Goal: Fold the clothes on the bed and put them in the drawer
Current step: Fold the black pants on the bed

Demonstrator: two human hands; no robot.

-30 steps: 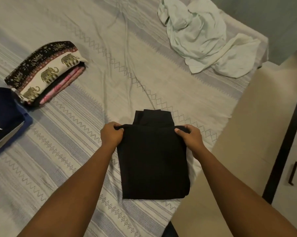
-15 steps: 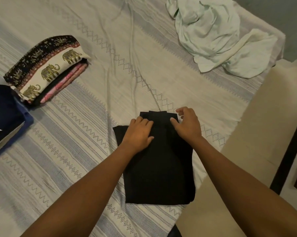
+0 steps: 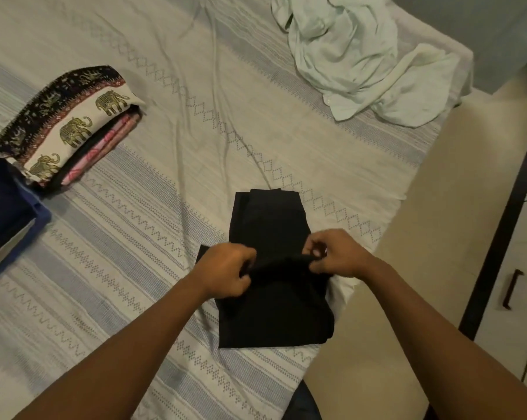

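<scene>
Black garment (image 3: 274,310) lay part-folded on the bed (image 3: 195,147), near its right edge, far end flat on the sheet. Both hands were clamped on one raised fold across its middle: left hand (image 3: 226,271) gripped the left end, right hand (image 3: 336,253) pinched the right end, with the hands apart and the ridge of cloth between them. Left fingertips were curled under the fabric and hidden. The left hand also covered part of the garment's left edge. Couldn't tell what kind of garment it was: uniformly dark, no seams or details readable. Crumpled pale green clothes (image 3: 347,53) sat at the far right of the bed, well apart from the black piece, with the heap cut off by the top of the frame. It was unclear whether the heap was one piece or several. A folded elephant-print cloth (image 3: 68,122) lay at far left on top of a pink folded item (image 3: 110,140), of which only the edge showed. Just beside that stack was a navy blue item (image 3: 7,207), cut off by the left frame edge and unidentifiable. At right was a pale cabinet front with a dark handle (image 3: 511,289), mostly out of frame; drawer or door, couldn't tell. A dark shape (image 3: 304,401) between the forearms at the bottom edge was cut off and unreadable.
</scene>
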